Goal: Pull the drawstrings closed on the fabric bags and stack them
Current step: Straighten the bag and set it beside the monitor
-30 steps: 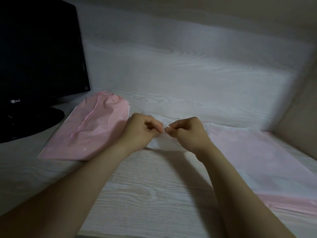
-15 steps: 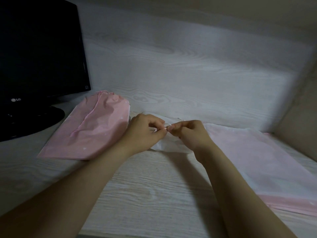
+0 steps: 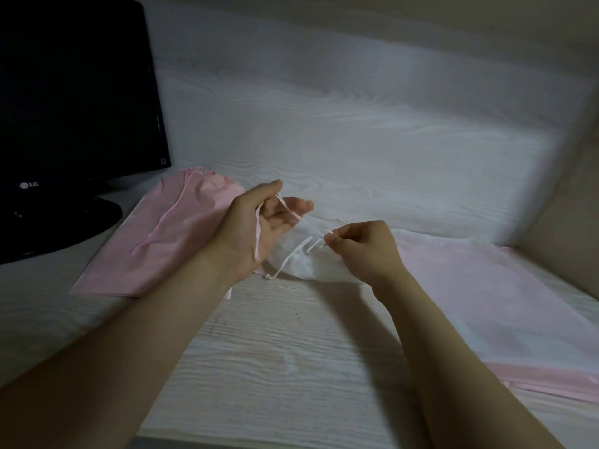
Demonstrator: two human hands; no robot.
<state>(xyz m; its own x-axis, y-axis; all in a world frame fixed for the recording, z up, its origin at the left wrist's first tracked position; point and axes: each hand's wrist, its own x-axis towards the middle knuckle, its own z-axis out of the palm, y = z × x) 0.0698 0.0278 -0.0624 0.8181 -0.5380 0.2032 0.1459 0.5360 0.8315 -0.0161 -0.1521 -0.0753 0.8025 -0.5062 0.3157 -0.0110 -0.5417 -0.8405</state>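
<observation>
Drawstring (image 3: 258, 238) runs left from white bag (image 3: 308, 270) mouth, draped across left hand (image 3: 259, 228), fingers (image 3: 299, 206) spread; right hand (image 3: 366, 254) fingers (image 3: 335, 239) pinch it, seemingly, at mouth.

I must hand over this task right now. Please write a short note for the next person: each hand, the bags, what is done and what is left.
Left hand: fingers relaxed, the drawstring draped over it.
Right hand: pinches the drawstring at the mouth of the white bag.
Done: pink bags lie stacked at the left, beside the monitor; their mouths look gathered.
Left: finish closing the white bag, stack it, then do the flat bags at the right.
</observation>
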